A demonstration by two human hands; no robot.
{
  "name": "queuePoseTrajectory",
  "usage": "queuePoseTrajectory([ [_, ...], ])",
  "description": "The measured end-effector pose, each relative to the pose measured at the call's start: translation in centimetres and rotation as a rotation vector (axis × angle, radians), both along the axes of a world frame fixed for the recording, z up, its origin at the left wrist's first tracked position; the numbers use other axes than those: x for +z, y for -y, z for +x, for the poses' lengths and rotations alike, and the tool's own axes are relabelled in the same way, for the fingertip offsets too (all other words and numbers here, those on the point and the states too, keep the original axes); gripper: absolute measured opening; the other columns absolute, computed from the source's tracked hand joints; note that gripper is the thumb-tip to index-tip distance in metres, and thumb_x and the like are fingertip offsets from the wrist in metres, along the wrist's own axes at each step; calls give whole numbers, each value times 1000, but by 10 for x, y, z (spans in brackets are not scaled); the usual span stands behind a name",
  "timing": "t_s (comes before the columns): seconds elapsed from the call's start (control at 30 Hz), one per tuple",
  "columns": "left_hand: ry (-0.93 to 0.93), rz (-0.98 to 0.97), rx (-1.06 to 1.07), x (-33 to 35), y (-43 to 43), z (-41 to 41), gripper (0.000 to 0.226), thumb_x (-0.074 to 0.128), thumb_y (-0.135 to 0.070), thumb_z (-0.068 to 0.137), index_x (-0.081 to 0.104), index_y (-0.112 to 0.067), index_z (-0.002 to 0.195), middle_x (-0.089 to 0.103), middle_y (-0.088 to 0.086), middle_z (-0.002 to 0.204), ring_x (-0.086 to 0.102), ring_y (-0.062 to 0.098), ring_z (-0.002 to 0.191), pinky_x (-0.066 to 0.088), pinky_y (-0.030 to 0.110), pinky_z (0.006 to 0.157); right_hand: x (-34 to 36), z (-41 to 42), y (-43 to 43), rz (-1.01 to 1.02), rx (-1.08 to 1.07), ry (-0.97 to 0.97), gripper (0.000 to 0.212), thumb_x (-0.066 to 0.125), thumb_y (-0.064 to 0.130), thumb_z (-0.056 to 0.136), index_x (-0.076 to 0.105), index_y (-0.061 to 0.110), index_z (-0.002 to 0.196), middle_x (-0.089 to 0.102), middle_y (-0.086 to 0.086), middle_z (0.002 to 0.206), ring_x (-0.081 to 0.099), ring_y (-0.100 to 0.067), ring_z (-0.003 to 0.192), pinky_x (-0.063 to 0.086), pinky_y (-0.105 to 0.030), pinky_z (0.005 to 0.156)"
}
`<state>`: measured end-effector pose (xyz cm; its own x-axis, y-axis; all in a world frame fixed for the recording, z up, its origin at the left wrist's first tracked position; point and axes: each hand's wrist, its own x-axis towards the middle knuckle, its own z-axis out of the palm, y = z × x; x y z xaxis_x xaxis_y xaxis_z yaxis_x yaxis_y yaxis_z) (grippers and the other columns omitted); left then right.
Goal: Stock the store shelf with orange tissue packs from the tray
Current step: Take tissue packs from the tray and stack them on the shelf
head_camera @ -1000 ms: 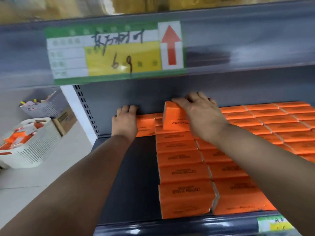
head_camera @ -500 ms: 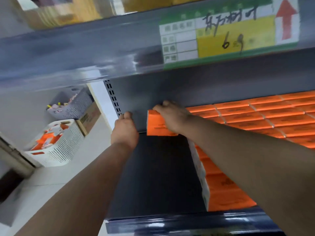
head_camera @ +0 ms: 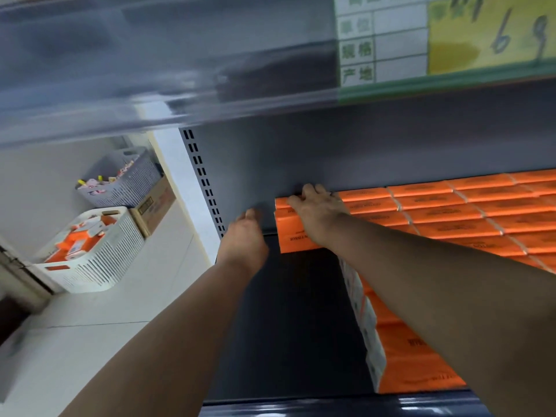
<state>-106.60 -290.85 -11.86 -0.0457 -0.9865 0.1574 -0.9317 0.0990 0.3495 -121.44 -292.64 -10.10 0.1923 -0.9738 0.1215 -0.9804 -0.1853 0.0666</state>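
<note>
The tray (head_camera: 99,260) of spare packs sits on the floor, left of the shelf (head_camera: 294,326). My left hand (head_camera: 245,233), loose and empty, hovers near the shelf's back left corner, ready to steady. My right hand (head_camera: 319,210) curls over an orange tissue pack (head_camera: 290,236), seating it at the back edge against the filled rows (head_camera: 451,212).

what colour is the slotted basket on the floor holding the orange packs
White; the basket shows best in the head view, lower left.
</note>
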Motion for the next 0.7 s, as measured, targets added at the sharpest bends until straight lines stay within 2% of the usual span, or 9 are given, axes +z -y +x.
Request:
queuePoseTrajectory([
  [0.07,7,-4,-14,4,-5,-2,51,43,10,82,43,-8,129,53,13,126,52,31,114,47,37,85,4,-2,-6,1,13,3,67,59,10,84,30,23,144,33,-11,138,31,-30,130,34,-44,106],
  [0.23,22,-31,-50,23,-26,-8,49,43,9,81,45,-8,127,53,12,121,53,29,108,43,32,73,16,-15,-34,-40,8,12,64,54,5,82,35,23,141,37,-9,134,33,-28,127,33,-41,102],
  [0.4,21,-86,-100,50,-73,-23,41,47,-1,86,47,-9,127,54,13,123,54,32,111,48,37,85,30,-33,-97,-72,-15,21,61,61,15,84,37,23,140,37,-9,137,32,-29,130,33,-44,104],
  [0.53,40,-147,-212,56,-126,-42,40,51,-7,86,49,-9,126,57,16,123,56,36,112,48,41,91,34,-52,-177,-207,-1,98,50,56,26,88,42,20,136,42,-9,134,35,-29,128,36,-43,99],
  [0.7,-25,-211,-313,36,-210,-74,33,52,-13,88,52,-12,121,60,13,121,58,33,108,48,41,85,4,-84,-283,-317,-15,168,43,61,26,84,53,14,125,51,-12,120,45,-33,115,40,-44,85],
])
